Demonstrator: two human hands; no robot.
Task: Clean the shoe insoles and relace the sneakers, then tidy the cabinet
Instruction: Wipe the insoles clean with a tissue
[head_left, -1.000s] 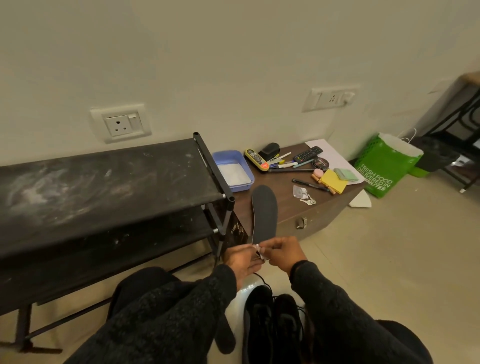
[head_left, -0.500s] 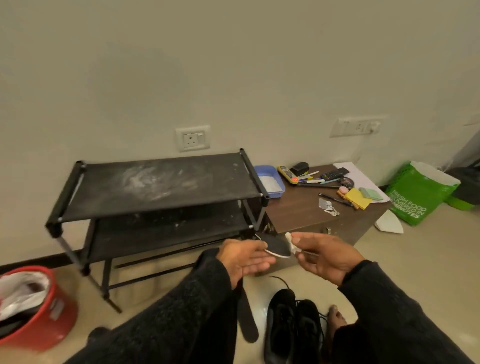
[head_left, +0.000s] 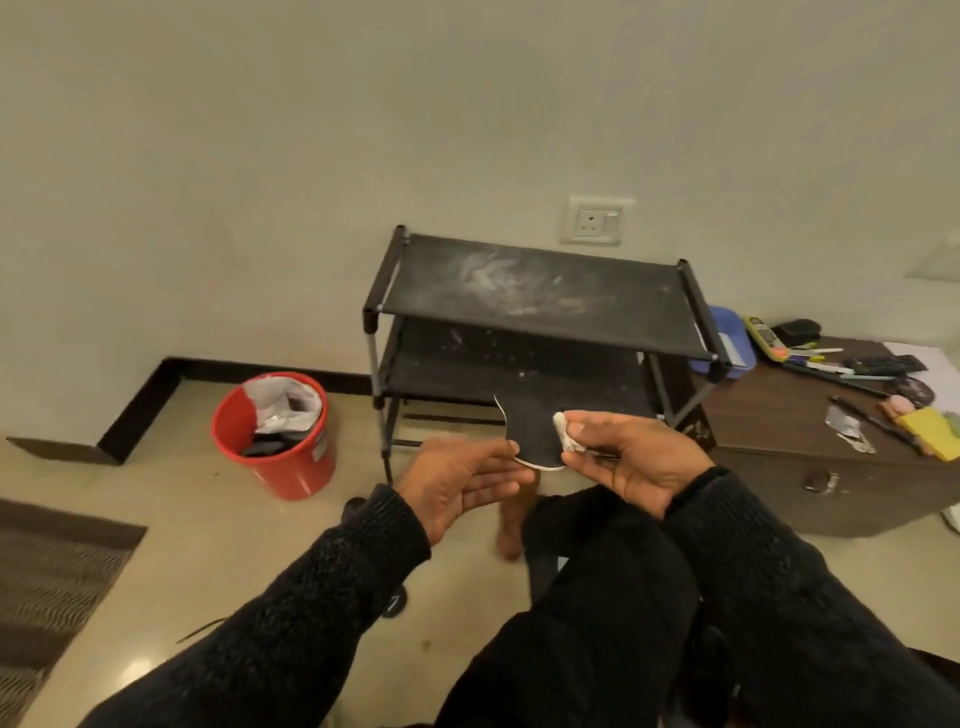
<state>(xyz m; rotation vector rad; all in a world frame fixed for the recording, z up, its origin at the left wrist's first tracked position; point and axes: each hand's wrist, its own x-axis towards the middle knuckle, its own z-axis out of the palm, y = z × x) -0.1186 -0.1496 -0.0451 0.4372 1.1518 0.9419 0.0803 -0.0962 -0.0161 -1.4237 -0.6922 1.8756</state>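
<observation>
A black insole (head_left: 532, 431) with a white rim hangs in front of the rack, between my hands. My left hand (head_left: 462, 480) is palm up and pinches the insole's near edge, thumb on top and straight fingers beneath. Just right of the insole, my right hand (head_left: 636, 462) pinches a small white wad (head_left: 563, 435) between thumb and fingertips, touching the insole's right edge. My dark-trousered knee hides the insole's lower part. The sneakers are out of view.
A dusty black two-shelf rack (head_left: 540, 296) stands against the wall. Right of it is a brown cabinet (head_left: 779, 415) littered with pens, remotes, sticky notes and a blue tray (head_left: 732, 338). A red bin (head_left: 291, 467) with rubbish stands left; a dark mat (head_left: 52, 566) lies at the far left.
The view has swung left, so the rack sits centre, the red bin has come into view and the sneakers have dropped out. My hands have parted a little; the right keeps the wad.
</observation>
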